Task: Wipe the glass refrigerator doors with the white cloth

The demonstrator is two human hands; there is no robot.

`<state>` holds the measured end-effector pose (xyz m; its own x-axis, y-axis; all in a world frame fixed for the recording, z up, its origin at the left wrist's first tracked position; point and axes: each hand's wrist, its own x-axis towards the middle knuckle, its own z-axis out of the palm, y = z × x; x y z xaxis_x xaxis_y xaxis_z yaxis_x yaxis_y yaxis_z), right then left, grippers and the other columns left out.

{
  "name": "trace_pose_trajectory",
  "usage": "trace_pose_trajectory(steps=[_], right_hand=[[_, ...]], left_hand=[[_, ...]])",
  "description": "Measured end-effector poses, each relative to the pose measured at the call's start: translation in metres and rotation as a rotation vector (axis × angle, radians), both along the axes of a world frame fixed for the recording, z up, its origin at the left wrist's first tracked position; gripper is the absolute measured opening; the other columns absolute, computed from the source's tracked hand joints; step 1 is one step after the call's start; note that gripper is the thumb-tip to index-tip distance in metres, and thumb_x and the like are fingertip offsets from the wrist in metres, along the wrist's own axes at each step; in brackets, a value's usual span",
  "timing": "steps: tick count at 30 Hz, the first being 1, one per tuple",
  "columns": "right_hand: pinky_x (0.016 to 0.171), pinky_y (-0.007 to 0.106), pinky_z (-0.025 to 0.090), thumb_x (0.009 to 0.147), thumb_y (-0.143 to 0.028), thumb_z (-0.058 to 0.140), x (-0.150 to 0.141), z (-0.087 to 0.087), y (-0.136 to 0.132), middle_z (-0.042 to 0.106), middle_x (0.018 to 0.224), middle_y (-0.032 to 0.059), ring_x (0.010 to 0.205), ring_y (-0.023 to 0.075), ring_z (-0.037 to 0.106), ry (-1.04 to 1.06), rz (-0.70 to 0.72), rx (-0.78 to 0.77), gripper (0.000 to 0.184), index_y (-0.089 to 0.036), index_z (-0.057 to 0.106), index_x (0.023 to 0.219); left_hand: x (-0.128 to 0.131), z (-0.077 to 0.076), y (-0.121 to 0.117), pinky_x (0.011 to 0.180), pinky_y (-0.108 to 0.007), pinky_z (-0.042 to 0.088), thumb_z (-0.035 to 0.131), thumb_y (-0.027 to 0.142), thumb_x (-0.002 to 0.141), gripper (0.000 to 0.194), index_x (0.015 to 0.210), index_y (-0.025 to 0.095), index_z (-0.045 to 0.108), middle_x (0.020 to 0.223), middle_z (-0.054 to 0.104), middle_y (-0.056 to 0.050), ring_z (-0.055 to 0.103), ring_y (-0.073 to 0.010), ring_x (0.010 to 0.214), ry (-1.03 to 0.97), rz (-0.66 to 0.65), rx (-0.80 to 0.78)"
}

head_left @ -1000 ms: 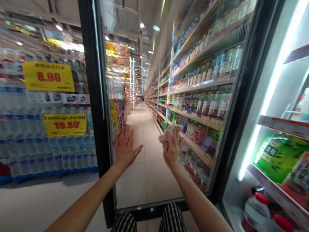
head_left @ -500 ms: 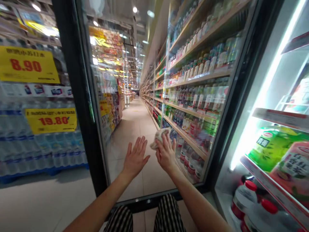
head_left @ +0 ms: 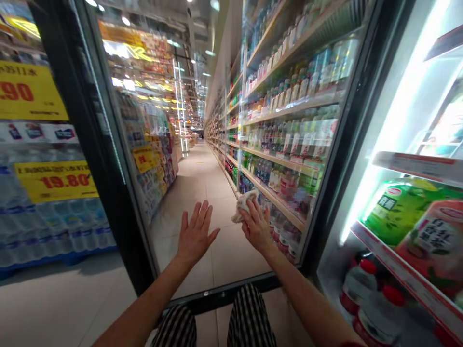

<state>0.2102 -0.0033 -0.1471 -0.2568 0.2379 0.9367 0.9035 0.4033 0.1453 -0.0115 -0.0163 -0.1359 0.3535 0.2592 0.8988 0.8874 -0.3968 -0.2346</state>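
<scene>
"When you look at the hands, what do you see?"

"The left hand (head_left: pixel 194 234) is spread wide, with nothing in it. It looks flat on the glass (head_left: pixel 224 250), but I can't tell if it really touches."

"And the right hand (head_left: pixel 257 226)?"

"Its fingers press on a bunched cloth (head_left: pixel 242 202). I can't tell if the thumb pinches it too."

"Where is the cloth?"

"Under the right fingertips, at eleven o'clock from that hand. From the left hand, it's at two o'clock, a little way off."

"How would you rub well?"

"I think I'd open the cloth out first. A lump only rubs a small spot. Then I'd push with all the fingers, softly, and go in rows so no bit gets missed."

"Anything to watch?"

"Maybe the edges. The black frame (head_left: pixel 97 144) is at nine o'clock from the left hand, and dirt could hide along it. The red-capped bottle (head_left: pixel 358 289) is at four o'clock from the right hand, so mind that elbow."
</scene>
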Motion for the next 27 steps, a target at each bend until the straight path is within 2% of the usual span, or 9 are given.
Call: trace_pose_trajectory(steps=[4, 6, 8, 10, 13, 17, 19, 24, 27], right_hand=[[0.104, 0.058, 0.020, 0.083, -0.019, 0.040, 0.041, 0.004, 0.010, 0.034, 0.142, 0.0149, 0.134, 0.0270, 0.028, 0.411, -0.180, 0.130, 0.048, -0.021, 0.041, 0.131], [0.102, 0.060, 0.023, 0.084, -0.020, 0.037, 0.044, 0.006, 0.013, 0.030, 0.143, 0.0181, 0.134, 0.0285, 0.026, 0.574, -0.224, 0.175, 0.050, -0.018, 0.037, 0.134], [0.102, 0.058, 0.024, 0.083, -0.020, 0.039, 0.032, 0.003, 0.011, 0.029, 0.144, 0.0175, 0.135, 0.0281, 0.023, 0.483, -0.168, 0.137, 0.051, -0.018, 0.036, 0.134], [0.105, 0.055, 0.022, 0.081, -0.019, 0.044, 0.018, -0.003, 0.007, 0.032, 0.144, 0.0135, 0.136, 0.0263, 0.023, 0.228, -0.067, 0.052, 0.050, -0.021, 0.041, 0.131], [0.107, 0.054, 0.017, 0.080, -0.018, 0.046, 0.029, -0.007, 0.005, 0.038, 0.141, 0.0104, 0.133, 0.0249, 0.029, 0.070, -0.036, 0.005, 0.046, -0.024, 0.048, 0.125], [0.102, 0.060, 0.024, 0.083, -0.020, 0.039, 0.072, 0.003, 0.015, 0.035, 0.141, 0.0185, 0.132, 0.0290, 0.031, 0.556, -0.237, 0.127, 0.047, -0.017, 0.043, 0.130], [0.100, 0.061, 0.025, 0.083, -0.020, 0.038, 0.071, 0.004, 0.016, 0.033, 0.142, 0.0205, 0.133, 0.0302, 0.028, 0.658, -0.265, 0.142, 0.049, -0.015, 0.040, 0.132], [0.108, 0.053, 0.019, 0.081, -0.017, 0.045, 0.029, -0.015, 0.004, 0.038, 0.141, 0.0120, 0.135, 0.0247, 0.025, 0.072, -0.053, -0.020, 0.046, -0.022, 0.046, 0.127], [0.108, 0.054, 0.017, 0.081, -0.019, 0.045, 0.035, -0.013, 0.005, 0.038, 0.141, 0.0110, 0.134, 0.0247, 0.028, 0.133, -0.083, -0.009, 0.046, -0.024, 0.046, 0.127]], left_hand=[[-0.001, 0.000, 0.000, 0.110, -0.051, 0.012, 0.050, 0.037, 0.084, 0.075, 0.143, 0.016, 0.008, 0.138, 0.039, -0.016, 0.028, -0.0262, 0.133, -0.002, -0.003, -0.004], [0.000, 0.000, 0.000, 0.110, -0.051, 0.012, 0.050, 0.036, 0.084, 0.075, 0.143, 0.016, 0.007, 0.138, 0.039, -0.016, 0.026, -0.0256, 0.133, -0.002, -0.008, -0.003], [0.000, 0.000, -0.001, 0.110, -0.051, 0.012, 0.051, 0.037, 0.084, 0.075, 0.143, 0.016, 0.009, 0.138, 0.039, -0.016, 0.025, -0.0253, 0.134, -0.006, -0.013, -0.002], [0.000, 0.001, -0.001, 0.110, -0.051, 0.012, 0.051, 0.038, 0.083, 0.075, 0.142, 0.016, 0.010, 0.137, 0.039, -0.016, 0.025, -0.0254, 0.134, -0.004, -0.011, 0.004], [0.000, 0.001, -0.001, 0.110, -0.050, 0.013, 0.051, 0.038, 0.083, 0.075, 0.143, 0.016, 0.010, 0.137, 0.040, -0.016, 0.026, -0.0256, 0.134, 0.001, 0.006, 0.006], [0.000, -0.001, 0.000, 0.110, -0.050, 0.013, 0.051, 0.038, 0.083, 0.076, 0.143, 0.015, 0.009, 0.136, 0.041, -0.017, 0.024, -0.0246, 0.134, 0.014, 0.022, 0.004], [0.000, -0.001, 0.001, 0.110, -0.051, 0.013, 0.051, 0.038, 0.083, 0.076, 0.142, 0.014, 0.010, 0.136, 0.041, -0.017, 0.023, -0.0246, 0.135, 0.013, 0.020, 0.009], [0.000, -0.001, 0.001, 0.110, -0.051, 0.013, 0.050, 0.039, 0.084, 0.074, 0.142, 0.014, 0.011, 0.137, 0.039, -0.017, 0.024, -0.0257, 0.134, 0.005, 0.013, 0.014], [0.000, -0.002, 0.002, 0.110, -0.049, 0.011, 0.051, 0.039, 0.083, 0.076, 0.142, 0.014, 0.011, 0.137, 0.039, -0.017, 0.025, -0.0257, 0.134, 0.003, 0.017, 0.007]])
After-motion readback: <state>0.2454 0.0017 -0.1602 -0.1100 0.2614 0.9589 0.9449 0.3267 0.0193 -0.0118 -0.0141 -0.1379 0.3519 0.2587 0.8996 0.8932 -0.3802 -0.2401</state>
